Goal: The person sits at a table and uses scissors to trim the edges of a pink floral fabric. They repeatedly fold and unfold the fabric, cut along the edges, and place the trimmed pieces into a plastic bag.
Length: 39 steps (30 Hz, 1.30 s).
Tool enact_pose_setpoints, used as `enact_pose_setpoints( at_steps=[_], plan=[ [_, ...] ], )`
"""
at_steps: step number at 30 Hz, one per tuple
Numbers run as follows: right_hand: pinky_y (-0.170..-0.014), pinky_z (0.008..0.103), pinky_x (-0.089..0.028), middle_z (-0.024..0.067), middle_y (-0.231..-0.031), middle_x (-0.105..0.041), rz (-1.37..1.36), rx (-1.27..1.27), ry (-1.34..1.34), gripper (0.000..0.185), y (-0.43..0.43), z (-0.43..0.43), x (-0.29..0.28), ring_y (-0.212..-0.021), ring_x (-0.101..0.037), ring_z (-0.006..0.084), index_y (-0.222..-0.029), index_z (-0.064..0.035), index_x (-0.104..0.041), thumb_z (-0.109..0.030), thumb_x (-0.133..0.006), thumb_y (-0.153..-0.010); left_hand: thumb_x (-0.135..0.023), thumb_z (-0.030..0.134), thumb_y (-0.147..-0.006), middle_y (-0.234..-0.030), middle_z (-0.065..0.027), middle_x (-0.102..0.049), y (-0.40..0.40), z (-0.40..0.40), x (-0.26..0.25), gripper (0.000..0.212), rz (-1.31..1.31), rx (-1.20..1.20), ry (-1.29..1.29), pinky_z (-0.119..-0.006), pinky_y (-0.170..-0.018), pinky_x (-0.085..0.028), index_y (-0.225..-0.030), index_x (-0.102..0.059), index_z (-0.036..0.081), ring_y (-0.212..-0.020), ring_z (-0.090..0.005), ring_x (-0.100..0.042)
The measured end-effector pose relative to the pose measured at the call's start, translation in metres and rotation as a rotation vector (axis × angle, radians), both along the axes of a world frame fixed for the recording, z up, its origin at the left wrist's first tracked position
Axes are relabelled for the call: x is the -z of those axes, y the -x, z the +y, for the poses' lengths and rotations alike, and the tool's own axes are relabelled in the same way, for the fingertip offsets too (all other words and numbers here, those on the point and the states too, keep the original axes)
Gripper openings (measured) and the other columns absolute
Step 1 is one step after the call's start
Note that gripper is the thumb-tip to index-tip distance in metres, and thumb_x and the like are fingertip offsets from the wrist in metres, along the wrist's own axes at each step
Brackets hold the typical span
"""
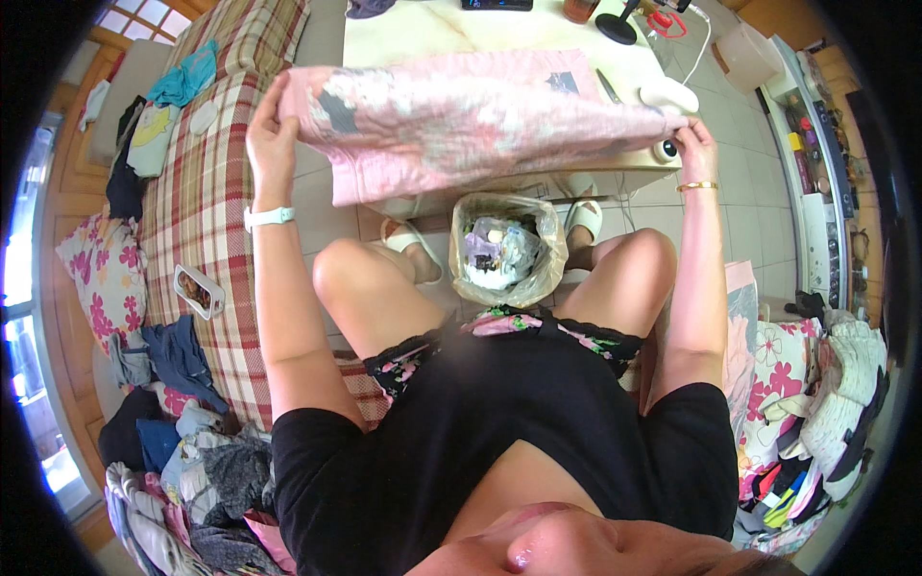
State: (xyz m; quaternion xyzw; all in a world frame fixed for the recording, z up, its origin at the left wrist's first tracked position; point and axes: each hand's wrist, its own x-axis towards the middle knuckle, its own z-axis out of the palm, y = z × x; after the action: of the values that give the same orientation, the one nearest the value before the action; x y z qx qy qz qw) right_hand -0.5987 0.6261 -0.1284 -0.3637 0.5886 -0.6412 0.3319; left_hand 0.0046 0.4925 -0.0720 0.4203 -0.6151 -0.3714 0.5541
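A pink patterned cloth (pixel 432 119) with white and grey patches is stretched in the air between my two hands, above the table's near edge. My left hand (pixel 272 140) grips its left end between thumb and fingers. At the other end, my right hand (pixel 696 147) pinches a corner. Behind the held cloth, a second pink piece of fabric (pixel 518 63) with a grey patch lies on the marble-look table (pixel 410 29), partly hidden. Close to it on the tabletop is a slim pointed metal tool (pixel 608 86), its kind unclear.
A lined waste bin (pixel 555 270) holding plastic scraps stands between my knees. On the table are a white rounded device (pixel 668 97), a black stand base (pixel 616 30) and a drink glass (pixel 579 10). A plaid-covered sofa (pixel 187 237) with clothes (pixel 176 353) is at left; more clothes (pixel 835 403) lie right.
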Motion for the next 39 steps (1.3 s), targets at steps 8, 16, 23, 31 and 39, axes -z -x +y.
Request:
enact_pose_setpoints(
  at_steps=[8, 16, 23, 31, 39],
  plan=[
    [-0.079, 0.0375, -0.055, 0.0133, -0.091, -0.075, 0.668, 0.189, -0.426, 0.026, 0.010, -0.038, 0.078, -0.085, -0.072, 0.0256, -0.103, -0.0035, -0.073, -0.020, -0.070, -0.083, -0.059, -0.002, -0.081, -0.135, -0.0190, -0.066, 0.008, -0.046, 0.078, 0.060, -0.478, -0.216, -0.153, -0.029, -0.100, -0.049, -0.141, -0.060, 0.003, -0.117, -0.0193, -0.065],
    [-0.084, 0.0472, -0.056, 0.0184, -0.100, -0.074, 1.186, 0.032, -0.632, 0.019, -0.029, -0.036, 0.076, -0.095, -0.070, 0.0382, -0.102, -0.0122, -0.072, -0.019, -0.067, -0.086, -0.065, 0.008, -0.083, -0.125, -0.0238, -0.066, 0.043, -0.033, 0.124, 0.050, -0.960, -0.512, 0.179, -0.043, -0.105, -0.048, -0.131, -0.059, -0.005, -0.117, -0.0407, -0.062],
    [-0.087, 0.0461, -0.055, 0.0147, -0.110, -0.066, 1.335, 0.115, -0.617, 0.023, -0.048, -0.048, 0.059, -0.106, -0.066, 0.0343, -0.105, -0.0131, -0.070, -0.008, -0.053, -0.092, -0.070, 0.011, -0.086, -0.115, -0.0177, -0.068, 0.168, 0.009, 0.099, 0.032, -0.698, 0.098, 0.211, -0.044, -0.096, -0.051, -0.117, -0.067, 0.004, -0.108, -0.0369, -0.064],
    [-0.089, 0.0482, -0.056, 0.0188, -0.112, -0.065, 1.368, 0.138, -0.718, 0.022, -0.039, -0.057, 0.066, -0.109, -0.066, 0.0373, -0.111, -0.0096, -0.067, -0.012, -0.060, -0.090, -0.070, 0.012, -0.086, -0.106, -0.0159, -0.068, 0.196, -0.014, 0.125, 0.023, -0.730, 0.211, 0.220, -0.043, -0.093, -0.051, -0.108, -0.072, 0.005, -0.104, -0.0352, -0.064],
    [-0.085, 0.0488, -0.057, 0.0161, -0.111, -0.070, 1.310, 0.074, -0.900, 0.043, -0.037, -0.064, 0.054, -0.103, -0.070, 0.0368, -0.121, -0.0111, -0.060, -0.021, -0.076, -0.083, -0.074, 0.009, -0.082, -0.100, -0.0132, -0.069, 0.212, -0.026, 0.138, 0.016, -0.757, 0.232, 0.160, -0.040, -0.083, -0.055, -0.098, -0.073, 0.004, -0.095, -0.0320, -0.067]
  ],
)
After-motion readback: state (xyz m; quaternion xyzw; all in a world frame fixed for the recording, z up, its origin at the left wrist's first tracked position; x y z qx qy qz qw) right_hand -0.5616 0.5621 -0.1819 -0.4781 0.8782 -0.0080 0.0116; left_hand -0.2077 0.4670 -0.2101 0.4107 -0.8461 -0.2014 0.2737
